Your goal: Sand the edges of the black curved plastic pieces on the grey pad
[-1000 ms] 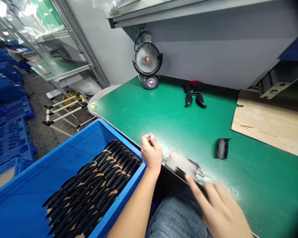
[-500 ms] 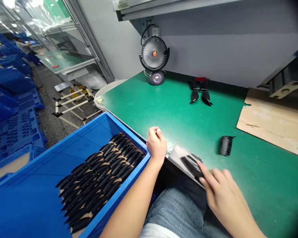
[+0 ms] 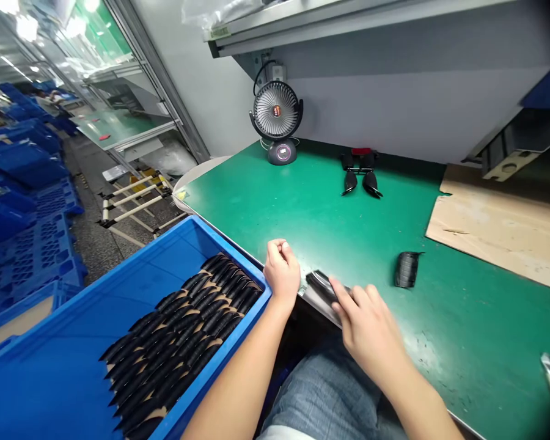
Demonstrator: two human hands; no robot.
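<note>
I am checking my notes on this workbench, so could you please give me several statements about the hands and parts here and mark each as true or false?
1. The right hand rests its fingers on a stack of black parts at the near edge of the green table. True.
2. The left hand is spread flat on the table. False: it is curled into a loose fist at the table edge.
3. The blue crate holds rows of black parts. True.
4. The small fan stands inside the crate. False: it stands at the back of the table.
</note>
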